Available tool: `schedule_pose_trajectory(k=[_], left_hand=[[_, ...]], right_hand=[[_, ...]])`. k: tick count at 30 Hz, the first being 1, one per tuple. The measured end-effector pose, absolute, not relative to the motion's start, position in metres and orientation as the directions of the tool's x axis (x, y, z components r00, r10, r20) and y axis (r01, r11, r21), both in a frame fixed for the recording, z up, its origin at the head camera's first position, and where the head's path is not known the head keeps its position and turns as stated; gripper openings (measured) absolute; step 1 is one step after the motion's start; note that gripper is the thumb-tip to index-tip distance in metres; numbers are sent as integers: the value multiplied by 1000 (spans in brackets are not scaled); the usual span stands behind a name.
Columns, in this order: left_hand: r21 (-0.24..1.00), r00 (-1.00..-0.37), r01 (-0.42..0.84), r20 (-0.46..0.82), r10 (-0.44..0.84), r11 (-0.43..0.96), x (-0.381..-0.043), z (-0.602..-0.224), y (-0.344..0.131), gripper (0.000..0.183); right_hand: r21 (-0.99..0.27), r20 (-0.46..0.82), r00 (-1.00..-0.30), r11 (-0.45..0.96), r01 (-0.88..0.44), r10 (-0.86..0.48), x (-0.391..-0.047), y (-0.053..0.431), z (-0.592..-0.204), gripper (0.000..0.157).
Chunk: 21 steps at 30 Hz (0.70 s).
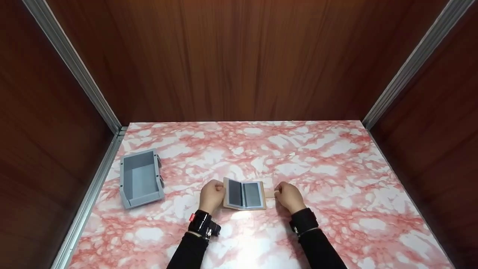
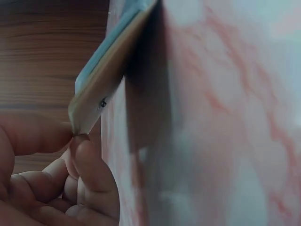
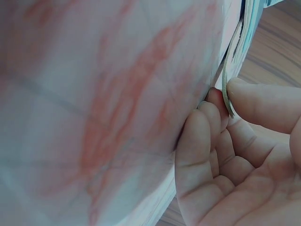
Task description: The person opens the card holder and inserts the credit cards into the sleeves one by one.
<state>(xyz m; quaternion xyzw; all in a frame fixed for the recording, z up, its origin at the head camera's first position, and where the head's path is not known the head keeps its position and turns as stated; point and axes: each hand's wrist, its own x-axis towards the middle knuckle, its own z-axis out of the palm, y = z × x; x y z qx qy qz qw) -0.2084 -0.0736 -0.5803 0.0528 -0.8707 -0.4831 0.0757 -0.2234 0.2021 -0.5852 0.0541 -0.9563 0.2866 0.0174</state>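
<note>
A small card holder with a tan cover and clear sleeves lies open on the table in the head view. Between thumb and forefinger, my left hand pinches the left cover's edge, which is lifted off the surface. A metal snap shows on the cover's outer side in the left wrist view. To the right, my right hand holds the end of a narrow tan strap that extends from the right cover. The right wrist view shows the strap between thumb and forefinger, the other fingers curled.
On the left of the table stands a grey plastic bin, its open side up. The tabletop has a red and white marbled pattern. Brown wood-grain panels with metal corner posts enclose the back and both sides.
</note>
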Motion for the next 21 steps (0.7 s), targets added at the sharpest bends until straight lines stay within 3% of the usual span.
schedule_pose_trajectory(k=[13,21], left_hand=[[914,-991,104,130,-40,393,-208,-572,-34,15],[816,-961,264,268,67,514,-206,-585,-16,16]], right_hand=[[-554,67,-994,826,-107,-84,-224,203,-588,5],[-550,87,-992,826,-122,-89,-224,204,-589,5]])
